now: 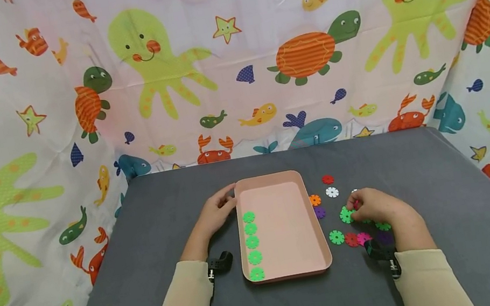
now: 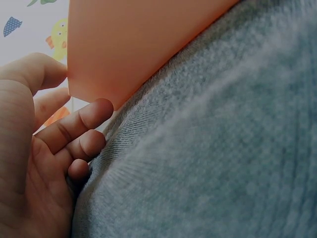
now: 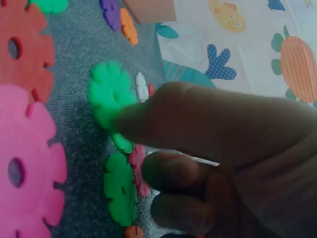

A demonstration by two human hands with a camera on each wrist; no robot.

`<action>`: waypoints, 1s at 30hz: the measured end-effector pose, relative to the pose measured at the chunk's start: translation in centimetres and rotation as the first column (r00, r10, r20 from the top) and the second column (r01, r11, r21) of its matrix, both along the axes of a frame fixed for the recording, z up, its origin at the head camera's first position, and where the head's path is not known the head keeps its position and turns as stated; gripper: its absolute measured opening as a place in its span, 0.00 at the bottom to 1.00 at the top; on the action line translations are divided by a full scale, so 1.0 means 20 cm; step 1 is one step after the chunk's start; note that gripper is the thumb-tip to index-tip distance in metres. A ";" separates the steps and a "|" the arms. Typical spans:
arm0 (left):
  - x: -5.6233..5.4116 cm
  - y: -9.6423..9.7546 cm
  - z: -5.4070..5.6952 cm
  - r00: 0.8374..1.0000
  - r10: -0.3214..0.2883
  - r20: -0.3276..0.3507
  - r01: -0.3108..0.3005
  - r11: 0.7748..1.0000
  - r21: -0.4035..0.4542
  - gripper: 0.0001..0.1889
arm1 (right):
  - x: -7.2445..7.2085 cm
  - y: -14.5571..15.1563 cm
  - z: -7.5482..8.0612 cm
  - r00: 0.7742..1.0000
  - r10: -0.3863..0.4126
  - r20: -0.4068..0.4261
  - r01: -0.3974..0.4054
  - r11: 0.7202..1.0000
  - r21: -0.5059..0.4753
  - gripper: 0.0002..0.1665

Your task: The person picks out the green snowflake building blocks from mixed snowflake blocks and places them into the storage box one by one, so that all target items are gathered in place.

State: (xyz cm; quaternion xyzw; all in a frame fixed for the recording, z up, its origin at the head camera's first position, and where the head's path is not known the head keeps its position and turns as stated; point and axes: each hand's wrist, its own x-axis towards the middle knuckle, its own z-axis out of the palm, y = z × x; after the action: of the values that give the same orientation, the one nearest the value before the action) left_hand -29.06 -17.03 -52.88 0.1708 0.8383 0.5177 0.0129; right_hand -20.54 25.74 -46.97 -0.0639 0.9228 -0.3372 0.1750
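A pink tray [image 1: 282,223] lies on the grey cloth, with several green notched discs [image 1: 252,242] in a column along its left side. My left hand [image 1: 216,213] touches the tray's far left corner. In the left wrist view, the thumb and a finger of that hand [image 2: 49,148] meet the tray wall [image 2: 124,44], and its other fingers are loosely bent. To the right of the tray, my right hand [image 1: 377,204] pinches a green notched disc [image 1: 346,215] between thumb and finger. This disc [image 3: 106,89] looks blurred in the right wrist view, above the cloth.
Loose discs lie right of the tray: red [image 1: 328,179], white [image 1: 332,191], orange [image 1: 315,200], purple [image 1: 320,212], green [image 1: 336,237] and pink [image 1: 363,238]. Some are hidden under my right hand. A sea-animal curtain [image 1: 220,70] hangs behind the grey table [image 1: 160,201] and along both sides.
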 end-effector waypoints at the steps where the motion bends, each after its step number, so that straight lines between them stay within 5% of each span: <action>1: 0.00 0.00 0.00 1.000 0.002 0.007 -0.002 1.000 -0.004 0.25 | 0.00 0.00 0.00 1.000 -0.005 -0.002 0.005 1.000 0.001 0.11; 10: -0.02 -0.01 -0.01 1.000 -0.004 0.012 0.004 1.000 -0.009 0.26 | 0.00 -0.05 0.01 0.995 0.023 0.093 -0.023 1.000 -0.008 0.20; 22: -0.01 -0.01 -0.02 1.000 0.005 0.011 -0.005 1.000 -0.012 0.25 | -0.06 -0.06 -0.08 0.999 0.007 -0.039 -0.006 1.000 0.021 0.16; 30: -0.01 0.00 -0.01 1.000 0.010 0.023 -0.009 1.000 -0.014 0.25 | -0.07 -0.05 -0.07 0.994 0.016 -0.105 -0.006 0.996 0.087 0.21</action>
State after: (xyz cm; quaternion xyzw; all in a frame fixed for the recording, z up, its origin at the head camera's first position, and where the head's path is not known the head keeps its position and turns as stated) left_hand -29.28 -17.06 -53.13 0.1606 0.8425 0.5137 0.0215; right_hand -22.03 24.64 -48.30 -0.0791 0.9441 -0.2923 0.1305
